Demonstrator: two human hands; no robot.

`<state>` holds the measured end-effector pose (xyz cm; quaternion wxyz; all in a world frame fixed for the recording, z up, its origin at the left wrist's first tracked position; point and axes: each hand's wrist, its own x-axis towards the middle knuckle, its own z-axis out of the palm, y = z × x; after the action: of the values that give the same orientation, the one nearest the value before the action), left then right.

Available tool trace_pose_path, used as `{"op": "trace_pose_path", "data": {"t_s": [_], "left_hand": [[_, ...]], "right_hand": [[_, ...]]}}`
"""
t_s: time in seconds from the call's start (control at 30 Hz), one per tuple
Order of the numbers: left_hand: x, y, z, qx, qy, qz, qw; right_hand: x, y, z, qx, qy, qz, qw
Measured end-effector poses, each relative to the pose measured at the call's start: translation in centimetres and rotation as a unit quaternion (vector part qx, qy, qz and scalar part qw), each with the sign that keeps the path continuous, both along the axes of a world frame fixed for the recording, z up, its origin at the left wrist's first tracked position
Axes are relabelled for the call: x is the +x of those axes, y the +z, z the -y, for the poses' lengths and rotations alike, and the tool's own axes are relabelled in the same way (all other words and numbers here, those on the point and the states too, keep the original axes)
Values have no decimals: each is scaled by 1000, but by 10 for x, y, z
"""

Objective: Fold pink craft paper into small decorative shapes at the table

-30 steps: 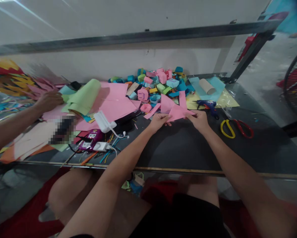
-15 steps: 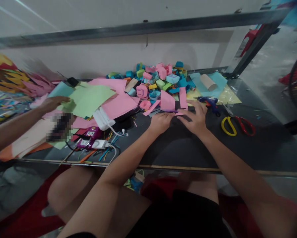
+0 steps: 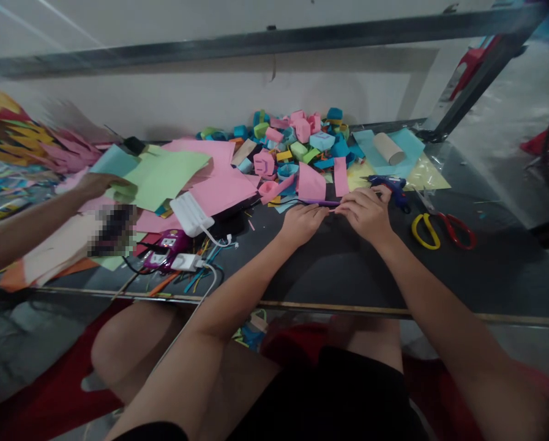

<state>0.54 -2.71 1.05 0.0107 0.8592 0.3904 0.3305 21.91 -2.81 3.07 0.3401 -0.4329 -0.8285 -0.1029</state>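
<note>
My left hand [image 3: 304,223] is closed, its fingertips pinching the near end of a small pink paper strip [image 3: 333,211] just above the dark tabletop. From the other side my right hand [image 3: 366,214] has its fingers bent together on the same strip, most of which they cover. Directly behind the fingers lies a thin purple stick-like thing [image 3: 321,203]; its kind is unclear. Beyond it are a pink paper piece [image 3: 311,182] and a narrower pink paper rectangle [image 3: 341,176].
Small folded paper shapes [image 3: 297,144] are heaped at the back. To the right lie a glue gun [image 3: 388,185], scissors [image 3: 458,231] and a cardboard tube [image 3: 388,149]. A co-worker's hand [image 3: 102,185] holds green paper at left, near a purple power strip [image 3: 166,250] and white charger [image 3: 191,213].
My right hand's spread fingers have drawn together onto the pink strip. My left hand has barely moved. The co-worker's hand stays at the green paper.
</note>
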Motion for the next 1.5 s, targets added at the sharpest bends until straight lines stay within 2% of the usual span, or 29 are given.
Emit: {"op": "trace_pose_path", "data": {"t_s": [0.13, 0.23, 0.3, 0.37, 0.43, 0.47, 0.53, 0.6, 0.73, 0.83, 0.97, 1.03, 1.13, 1.3, 1.43, 1.5], "left_hand": [[-7, 1, -4, -11, 22, 18, 1000], [-20, -1, -9, -23, 64, 48, 997], [-25, -2, -14, -48, 98, 94, 990], [-24, -5, -16, -102, 98, 161, 977], [-17, -8, -17, -189, 47, 248, 949], [-13, -10, -17, -236, 9, 294, 926], [-4, -13, -16, -302, -47, 366, 879], [1, -15, -16, -330, -68, 395, 855], [2, -13, -15, -356, -54, 362, 860], [1, -11, -14, -373, -48, 352, 857], [5, -11, -13, -400, -88, 351, 842], [6, -12, -13, -403, -92, 336, 846], [6, -16, -13, -380, -74, 333, 860], [5, -19, -12, -333, -40, 372, 866], [5, -17, -10, -267, -5, 403, 876], [5, -18, -10, -275, -16, 405, 872]], "right_hand": [[16, 5, -5, 5, -12, -36, 999], [29, 6, -9, 13, -37, -125, 991], [31, 4, -11, -12, -52, -214, 975], [25, -2, -13, -74, -62, -320, 942], [14, -9, -14, -156, -45, -409, 898], [8, -13, -14, -196, -24, -432, 880], [-4, -18, -12, -258, 13, -444, 858], [-11, -21, -10, -309, 43, -431, 847], [-16, -21, -8, -370, 83, -405, 832], [-15, -21, -7, -367, 84, -410, 831], [-17, -19, -5, -346, 65, -426, 833], [-18, -18, -4, -338, 63, -432, 834], [-20, -17, -3, -330, 78, -447, 828], [-19, -17, -4, -356, 103, -481, 794], [-20, -21, -6, -355, 107, -487, 791], [-20, -23, -7, -350, 106, -486, 794]]}}
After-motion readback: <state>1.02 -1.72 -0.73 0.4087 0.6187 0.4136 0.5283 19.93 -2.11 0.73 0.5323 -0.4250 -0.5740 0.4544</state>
